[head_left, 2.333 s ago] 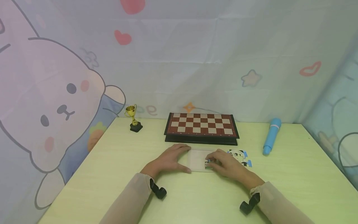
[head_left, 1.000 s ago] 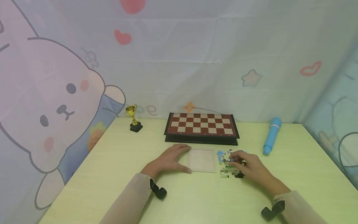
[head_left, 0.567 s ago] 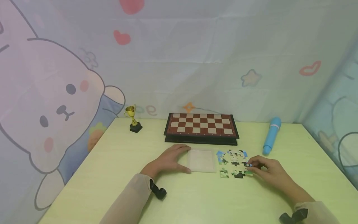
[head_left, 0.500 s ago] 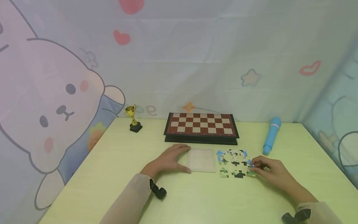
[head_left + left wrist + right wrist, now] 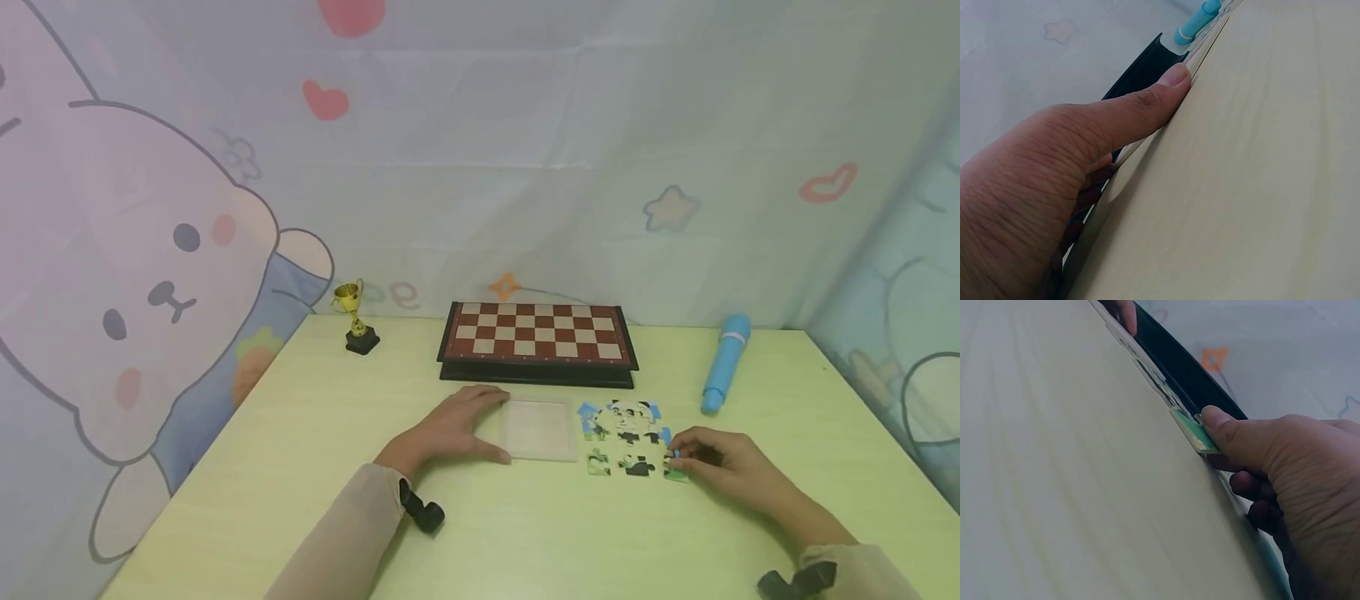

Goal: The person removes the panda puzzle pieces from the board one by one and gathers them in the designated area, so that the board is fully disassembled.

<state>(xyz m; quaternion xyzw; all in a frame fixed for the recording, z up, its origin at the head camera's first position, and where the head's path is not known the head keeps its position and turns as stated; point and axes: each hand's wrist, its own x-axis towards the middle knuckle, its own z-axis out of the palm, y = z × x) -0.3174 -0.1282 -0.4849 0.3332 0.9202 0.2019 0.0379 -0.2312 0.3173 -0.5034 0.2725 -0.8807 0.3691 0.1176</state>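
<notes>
My left hand (image 5: 453, 429) rests at the left side of a shallow pale square puzzle tray (image 5: 543, 459), thumb at its near corner and fingers at its far corner. The tray's inside is bare. My right hand (image 5: 738, 468) pinches a green-bottomed jigsaw piece (image 5: 677, 474) between thumb and fingers; in the right wrist view the thumb lies on this green piece (image 5: 1194, 432), low at the table. It sits at the lower right of several panda jigsaw pieces (image 5: 630, 427) laid out loosely beside the tray. Part of the pinched piece is hidden by the fingertips.
Behind the tray lies a folded red-and-white chessboard case (image 5: 536, 337). A small gold trophy cup (image 5: 352, 308) on a black base stands at the back left. The blue microphone-shaped object (image 5: 726, 367) lies at the back right, before a printed cloth backdrop (image 5: 480, 167).
My right hand has moved from over the tray rightward across the pieces with one piece, then slightly nearer, to the group's lower right. The left hand has stayed by the tray.
</notes>
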